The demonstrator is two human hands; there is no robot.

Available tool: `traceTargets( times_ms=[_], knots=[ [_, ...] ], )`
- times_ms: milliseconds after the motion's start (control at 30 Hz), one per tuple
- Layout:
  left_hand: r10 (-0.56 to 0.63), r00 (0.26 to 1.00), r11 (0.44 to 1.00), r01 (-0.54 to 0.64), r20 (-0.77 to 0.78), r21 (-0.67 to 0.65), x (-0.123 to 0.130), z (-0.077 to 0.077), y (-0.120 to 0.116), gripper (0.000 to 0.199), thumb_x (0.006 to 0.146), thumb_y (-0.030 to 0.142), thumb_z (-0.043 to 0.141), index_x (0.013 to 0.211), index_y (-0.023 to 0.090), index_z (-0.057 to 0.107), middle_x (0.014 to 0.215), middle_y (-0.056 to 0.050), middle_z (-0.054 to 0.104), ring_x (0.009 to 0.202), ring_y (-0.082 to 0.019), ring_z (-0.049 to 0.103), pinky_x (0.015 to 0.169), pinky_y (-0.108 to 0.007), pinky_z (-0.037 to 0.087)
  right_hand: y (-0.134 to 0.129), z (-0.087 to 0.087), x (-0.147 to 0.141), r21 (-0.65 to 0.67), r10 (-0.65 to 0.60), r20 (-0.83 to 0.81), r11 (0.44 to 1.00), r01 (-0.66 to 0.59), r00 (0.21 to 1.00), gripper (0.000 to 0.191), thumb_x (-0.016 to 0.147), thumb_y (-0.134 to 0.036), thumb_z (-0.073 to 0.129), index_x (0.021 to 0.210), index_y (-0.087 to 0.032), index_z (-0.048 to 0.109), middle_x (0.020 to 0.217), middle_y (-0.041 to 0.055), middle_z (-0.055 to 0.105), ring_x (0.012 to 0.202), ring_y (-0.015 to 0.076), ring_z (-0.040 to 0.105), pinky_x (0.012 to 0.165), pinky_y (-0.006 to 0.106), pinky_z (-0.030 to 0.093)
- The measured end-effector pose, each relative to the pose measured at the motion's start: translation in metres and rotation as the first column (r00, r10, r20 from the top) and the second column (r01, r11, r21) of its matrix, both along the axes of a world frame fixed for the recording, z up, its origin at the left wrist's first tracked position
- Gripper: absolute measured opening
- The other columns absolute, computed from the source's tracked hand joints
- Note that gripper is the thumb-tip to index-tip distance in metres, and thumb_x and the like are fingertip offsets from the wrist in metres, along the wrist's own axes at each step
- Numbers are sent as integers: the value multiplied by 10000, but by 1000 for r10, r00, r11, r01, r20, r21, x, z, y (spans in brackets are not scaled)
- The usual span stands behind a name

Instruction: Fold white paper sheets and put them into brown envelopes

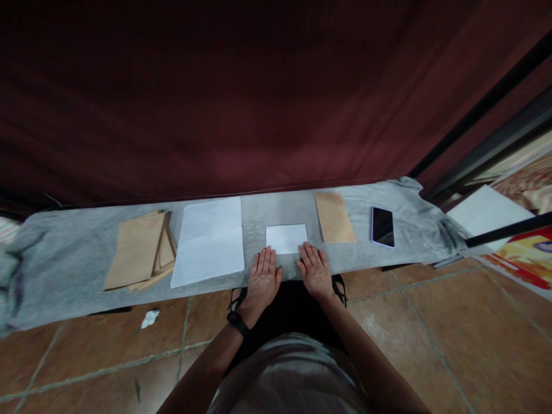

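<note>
A small white folded paper [286,238] lies on the grey cloth-covered surface [259,213]. My left hand [263,276] rests flat at its lower left corner, and my right hand [316,270] lies flat at its lower right corner, fingertips at the paper's edge. Neither hand holds anything. Left of the small paper is a stack of larger white sheets [211,241]. A single brown envelope [335,217] lies to the right, beyond my right hand.
Several brown envelopes [135,250] are piled at the left. A phone [383,226] with a light purple case lies at the right. Behind the narrow surface hangs a dark red curtain [267,115]. Black metal bars [487,98] stand at the right.
</note>
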State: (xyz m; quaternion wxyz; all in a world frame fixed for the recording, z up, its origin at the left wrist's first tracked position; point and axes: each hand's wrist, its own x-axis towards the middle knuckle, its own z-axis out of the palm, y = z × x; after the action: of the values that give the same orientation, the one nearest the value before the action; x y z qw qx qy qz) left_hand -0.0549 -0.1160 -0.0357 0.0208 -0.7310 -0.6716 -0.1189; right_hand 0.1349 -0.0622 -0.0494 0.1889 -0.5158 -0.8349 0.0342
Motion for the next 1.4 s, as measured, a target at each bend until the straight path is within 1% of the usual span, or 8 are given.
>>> traceTargets(
  times_ms=[133, 367, 533, 700, 967, 1100, 1233, 1400],
  knots=[
    [18, 1000, 1000, -19, 17, 22, 13, 7, 13, 581, 1017, 275, 301, 1542, 27, 321, 1579, -200, 389, 1527, -279, 234, 1248, -529, 255, 0, -2, 0, 10, -2, -1, 1000, 2, 1000, 511, 1058, -350, 389, 1530, -158, 421, 1579, 108, 421, 1439, 275, 422, 1209, 485, 251],
    [-154, 984, 987, 157, 92, -28, 55, 4, 67, 574, 1031, 287, 247, 1568, 89, 293, 1612, -129, 364, 1535, -221, 223, 1260, -460, 240, -1, -3, 1, 33, 23, 3, 999, -23, 1000, 500, 1014, -236, 416, 1499, -122, 463, 1569, 130, 433, 1453, 282, 399, 1215, 507, 243],
    [-151, 986, 984, 157, 76, -82, 48, -2, 89, 600, 1037, 347, 251, 1570, 74, 279, 1629, -152, 315, 1541, -244, 206, 1256, -480, 221, 0, 1, 0, 24, -4, 8, 1000, 4, 1000, 479, 1030, -251, 403, 1482, -119, 490, 1535, 134, 481, 1426, 284, 442, 1212, 499, 263],
    [-60, 997, 994, 63, 41, -87, 29, -5, 90, 604, 1032, 377, 281, 1569, 100, 303, 1636, -142, 308, 1544, -252, 203, 1259, -486, 205, 1, 4, -1, 1, -4, -8, 1000, 4, 1000, 488, 1048, -303, 402, 1517, -173, 448, 1558, 109, 451, 1431, 278, 438, 1211, 502, 265],
    [38, 999, 997, -38, -2, -73, 7, -3, 79, 630, 1027, 420, 327, 1573, 108, 294, 1651, -174, 249, 1540, -302, 210, 1240, -522, 218, 1, 6, -3, -29, -32, -31, 999, 31, 999, 473, 1053, -296, 385, 1495, -154, 480, 1541, 110, 479, 1437, 286, 427, 1215, 519, 252],
    [32, 999, 996, -33, -19, -80, 6, -3, 78, 641, 1022, 412, 340, 1575, 94, 286, 1650, -192, 238, 1542, -321, 192, 1233, -557, 205, 17, 17, -19, -58, -55, -84, 997, 50, 995, 467, 1049, -296, 363, 1447, -124, 538, 1488, 135, 541, 1432, 283, 435, 1214, 514, 267],
    [17, 999, 993, -21, -35, -115, 7, -3, 79, 617, 1011, 335, 327, 1581, 105, 274, 1662, -171, 220, 1547, -308, 174, 1234, -559, 193, 42, 26, -42, -76, 62, -91, 995, -69, 994, 487, 1058, -313, 330, 1468, -123, 510, 1544, 107, 480, 1451, 245, 410, 1214, 441, 293],
    [37, 999, 995, -40, -28, -95, 9, -6, 79, 587, 1012, 287, 281, 1569, 105, 310, 1655, -169, 245, 1546, -308, 182, 1230, -579, 198, 57, 19, -54, -87, 69, -32, 994, -72, 997, 472, 1064, -310, 332, 1468, -150, 515, 1548, 117, 473, 1457, 250, 401, 1213, 459, 279]
  ],
)
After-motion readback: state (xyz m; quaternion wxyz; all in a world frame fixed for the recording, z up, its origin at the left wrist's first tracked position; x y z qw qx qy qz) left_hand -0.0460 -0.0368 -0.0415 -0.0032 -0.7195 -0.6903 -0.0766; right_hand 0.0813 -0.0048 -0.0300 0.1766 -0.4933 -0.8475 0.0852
